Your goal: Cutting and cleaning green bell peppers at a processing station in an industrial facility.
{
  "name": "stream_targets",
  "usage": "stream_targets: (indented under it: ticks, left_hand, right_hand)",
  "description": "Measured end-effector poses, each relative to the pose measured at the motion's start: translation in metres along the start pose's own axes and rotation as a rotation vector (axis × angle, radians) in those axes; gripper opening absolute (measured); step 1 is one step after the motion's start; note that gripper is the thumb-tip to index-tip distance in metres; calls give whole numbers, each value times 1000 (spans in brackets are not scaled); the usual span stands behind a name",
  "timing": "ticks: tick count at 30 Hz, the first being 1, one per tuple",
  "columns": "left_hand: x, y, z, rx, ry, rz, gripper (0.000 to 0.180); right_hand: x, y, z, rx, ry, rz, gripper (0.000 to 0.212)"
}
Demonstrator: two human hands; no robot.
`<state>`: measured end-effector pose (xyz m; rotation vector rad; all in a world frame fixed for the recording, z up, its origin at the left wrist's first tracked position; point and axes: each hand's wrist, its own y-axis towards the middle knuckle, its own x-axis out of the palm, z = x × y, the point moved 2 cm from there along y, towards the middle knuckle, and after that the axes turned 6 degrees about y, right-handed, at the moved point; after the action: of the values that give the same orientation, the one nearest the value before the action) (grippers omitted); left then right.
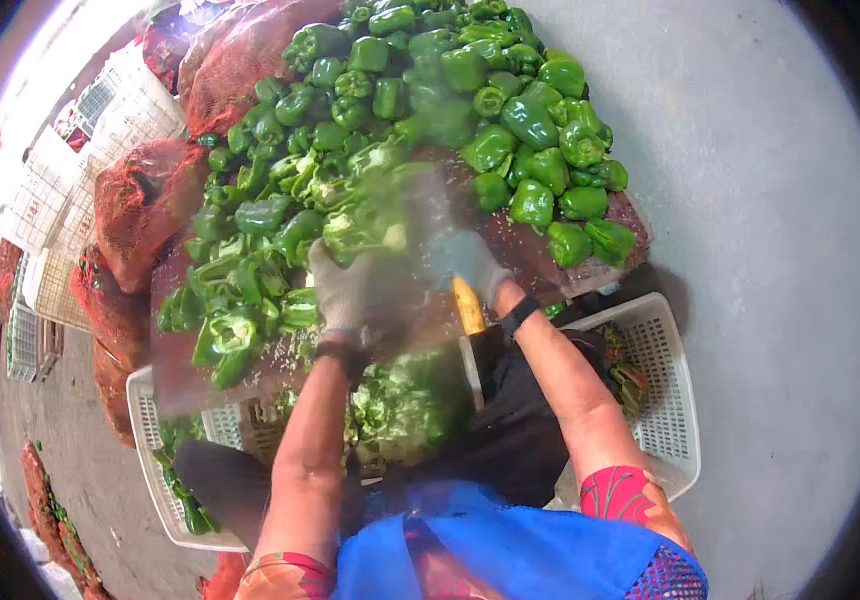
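Note:
My left hand [350, 287], in a pale knitted glove, is over the table beside cut green pepper pieces [365, 225]. Blur smears its fingers, so what they hold or touch cannot be made out. My right hand [472, 262], also gloved, is closed around a yellow-handled tool [468, 305]; the handle sticks out toward me and its working end is lost in the blur. Whole green bell peppers [465, 70] are heaped at the far side and far right of the dark red tabletop [185, 375]. Opened peppers [235, 330] lie to the left of my left hand.
A white basket [685, 400] with scraps stands by my right leg, and another white basket [140, 400] is at my left. Pale pepper scraps [400, 400] lie below my hands. Red mesh sacks [145, 215] and stacked crates [55, 200] line the left side. Grey floor [750, 200] extends rightward.

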<state>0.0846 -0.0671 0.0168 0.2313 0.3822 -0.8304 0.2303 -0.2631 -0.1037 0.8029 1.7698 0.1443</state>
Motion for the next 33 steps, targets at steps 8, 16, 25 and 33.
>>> stream_targets:
  ticks: [8,16,25,33]
  left_hand:
    - [-6,-12,8,137,804,66,75]
    - [126,-17,33,1002,704,-187,41]
    - [241,85,117,645,571,-315,45]
    - [269,140,107,373,728,-223,47]
  right_hand:
    - [-66,29,-62,691,582,651,19]
    - [-188,26,-64,612,984,1258,18]
    - [-180,-32,-9,556,390,1205,38]
    - [-179,7,-32,717,535,1128,49]
